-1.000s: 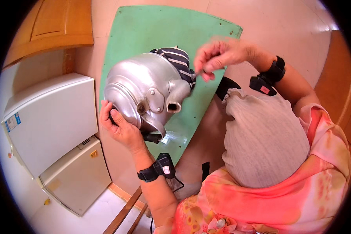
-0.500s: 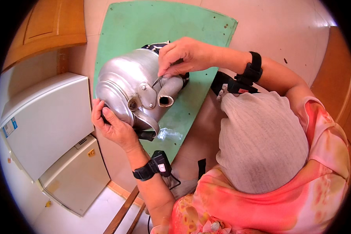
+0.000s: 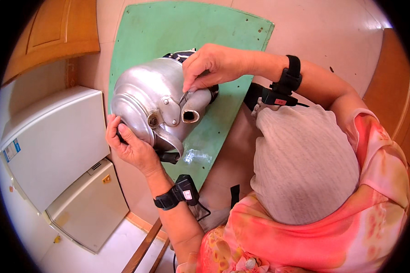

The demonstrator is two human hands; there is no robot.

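Note:
A dented aluminium kettle [image 3: 143,84] lies on its side on a green board-like tabletop [image 3: 191,22]. Its open spout [image 3: 191,112] points toward me, with a riveted handle bracket [image 3: 170,111] beside it. My left hand [image 3: 131,144] is closed round the dark knob at the lid end, mostly hidden by the fingers. Pinched in my right hand [image 3: 205,70] is a thin metal tool [image 3: 183,97], its tip against the kettle between spout and bracket; most of it is hidden, so its kind is unclear. The curved handle [image 3: 171,139] hangs toward the near side.
Dark patterned cloth [image 3: 182,55] shows behind the kettle. Left of the table stands a white refrigerator [image 3: 59,132], under a wooden cabinet [image 3: 59,27]. A shiny clear patch [image 3: 197,156] lies on the tabletop near the handle. Wooden bars [image 3: 143,248] are at the lower edge.
The whole view has shifted very slightly. Both hands keep their hold, and the tool's tip stays beside the spout.

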